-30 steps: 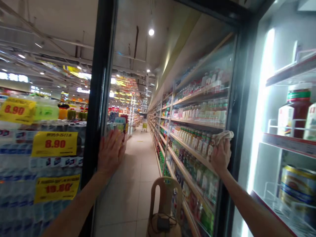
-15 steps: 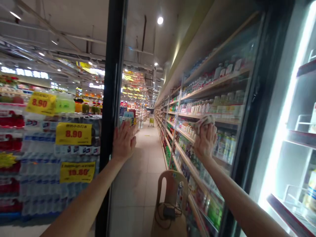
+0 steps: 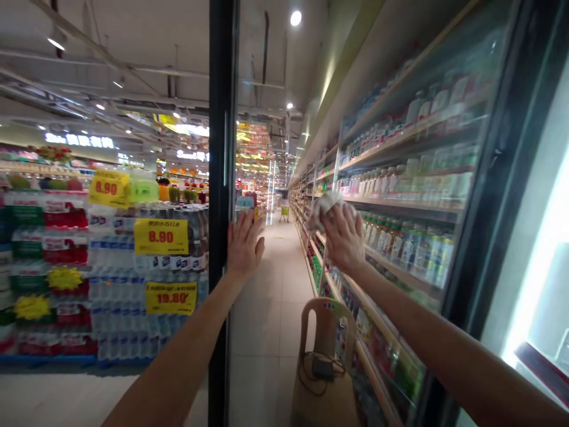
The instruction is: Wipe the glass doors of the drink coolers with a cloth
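A glass door [image 3: 262,332] with a black frame [image 3: 220,142] stands swung out in front of me. My left hand [image 3: 243,246] lies flat on the glass beside the frame's left upright, fingers spread, holding nothing. Against the same pane my right hand [image 3: 342,240] presses a crumpled whitish cloth [image 3: 328,204], its palm and fingers over it. Part of the cloth is hidden under the fingers. Through the glass, shelves of bottles [image 3: 402,240] show behind the right hand.
Beyond the glass stands a plastic chair [image 3: 326,320] with a black adapter and cable [image 3: 323,369] on its seat. Stacked bottle packs [image 3: 128,296] with yellow price signs [image 3: 160,236] rise at the left. A lit cooler interior [image 3: 533,296] is at the right edge. A green cart [image 3: 284,212] is far down the aisle.
My right hand has slid the cloth left and slightly up across the glass. My left hand keeps its place by the frame. The view has turned a little left.
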Tool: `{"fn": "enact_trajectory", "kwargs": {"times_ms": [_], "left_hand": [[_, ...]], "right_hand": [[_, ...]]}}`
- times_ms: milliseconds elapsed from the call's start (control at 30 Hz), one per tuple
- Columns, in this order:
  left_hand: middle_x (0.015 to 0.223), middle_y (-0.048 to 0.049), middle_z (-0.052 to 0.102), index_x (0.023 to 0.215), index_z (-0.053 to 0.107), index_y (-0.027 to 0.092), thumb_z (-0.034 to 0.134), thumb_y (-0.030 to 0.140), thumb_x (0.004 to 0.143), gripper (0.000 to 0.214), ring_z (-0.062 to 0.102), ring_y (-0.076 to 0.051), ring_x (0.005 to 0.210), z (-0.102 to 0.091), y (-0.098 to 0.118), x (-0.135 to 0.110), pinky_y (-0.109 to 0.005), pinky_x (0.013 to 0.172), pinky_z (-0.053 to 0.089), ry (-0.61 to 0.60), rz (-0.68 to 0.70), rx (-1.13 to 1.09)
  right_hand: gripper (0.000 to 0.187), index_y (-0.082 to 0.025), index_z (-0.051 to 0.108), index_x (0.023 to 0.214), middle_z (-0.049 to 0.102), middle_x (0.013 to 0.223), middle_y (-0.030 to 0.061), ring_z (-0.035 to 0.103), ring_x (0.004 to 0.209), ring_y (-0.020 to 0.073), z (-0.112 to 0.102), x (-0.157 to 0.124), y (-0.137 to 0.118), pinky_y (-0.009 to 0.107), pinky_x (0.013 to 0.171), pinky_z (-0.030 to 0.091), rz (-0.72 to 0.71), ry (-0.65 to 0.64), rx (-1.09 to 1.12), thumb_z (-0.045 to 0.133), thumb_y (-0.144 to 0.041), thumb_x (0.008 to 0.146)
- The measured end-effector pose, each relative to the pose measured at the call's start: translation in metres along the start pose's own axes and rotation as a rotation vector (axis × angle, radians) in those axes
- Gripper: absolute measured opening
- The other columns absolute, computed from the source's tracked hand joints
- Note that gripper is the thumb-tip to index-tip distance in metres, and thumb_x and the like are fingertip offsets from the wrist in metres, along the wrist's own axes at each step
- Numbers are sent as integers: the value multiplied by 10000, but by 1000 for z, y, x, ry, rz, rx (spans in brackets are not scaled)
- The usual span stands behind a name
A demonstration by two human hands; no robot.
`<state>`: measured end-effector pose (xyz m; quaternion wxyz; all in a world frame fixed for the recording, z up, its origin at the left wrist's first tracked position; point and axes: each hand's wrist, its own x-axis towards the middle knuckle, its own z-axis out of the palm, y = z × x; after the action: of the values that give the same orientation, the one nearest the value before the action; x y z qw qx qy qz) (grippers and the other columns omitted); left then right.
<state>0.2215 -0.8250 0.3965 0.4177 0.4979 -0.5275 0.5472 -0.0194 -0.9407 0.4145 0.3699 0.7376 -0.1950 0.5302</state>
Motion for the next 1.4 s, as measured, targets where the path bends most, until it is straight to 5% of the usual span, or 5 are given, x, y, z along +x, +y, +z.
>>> {"fn": "enact_trajectory", "kwargs": {"times_ms": [167, 400, 900, 1133, 1400], "left_hand": [[1443, -122, 342, 1371, 329, 188, 373, 246, 899, 477, 195, -212, 1383, -7, -3, -1, -437, 1111, 185, -44, 57, 10], [1453, -111, 323, 1391, 293, 217, 382, 255, 897, 503, 199, -221, 1381, -6, -4, -3, -449, 1115, 180, -43, 50, 4], [1439, -105, 349, 1408, 255, 227, 435, 210, 866, 571, 228, -216, 1371, -5, -5, -4, -430, 1118, 193, 38, 95, 44], [1449, -96, 333, 1412, 240, 232, 408, 225, 872, 566, 241, -222, 1366, -5, -4, -3, -443, 1112, 210, 32, 94, 56], [1424, -96, 379, 1377, 323, 230, 421, 231, 875, 511, 249, -221, 1365, 0, -9, -6, -445, 1114, 199, 27, 60, 0]], "right_hand": [[395, -305, 535, 1204, 438, 1390, -14, 215, 1367, 199, 11, -55, -41, 451, 1120, 93, -592, -128, 159, 483, -249, 816], [462, -229, 469, 1296, 360, 1434, 97, 195, 1373, 279, -3, 25, 7, 512, 1080, 177, 94, 85, -31, 448, -264, 836], [438, -212, 468, 1293, 376, 1419, 123, 257, 1350, 278, -15, 54, 42, 512, 1050, 251, 170, 183, -102, 387, -257, 865], [344, -318, 555, 1167, 435, 1390, -29, 229, 1362, 194, 3, -26, -8, 445, 1116, 152, -660, -88, 93, 479, -290, 833], [462, -185, 435, 1317, 338, 1444, 126, 220, 1366, 273, -12, 59, 52, 504, 1072, 221, 201, 172, -64, 387, -241, 862]]}}
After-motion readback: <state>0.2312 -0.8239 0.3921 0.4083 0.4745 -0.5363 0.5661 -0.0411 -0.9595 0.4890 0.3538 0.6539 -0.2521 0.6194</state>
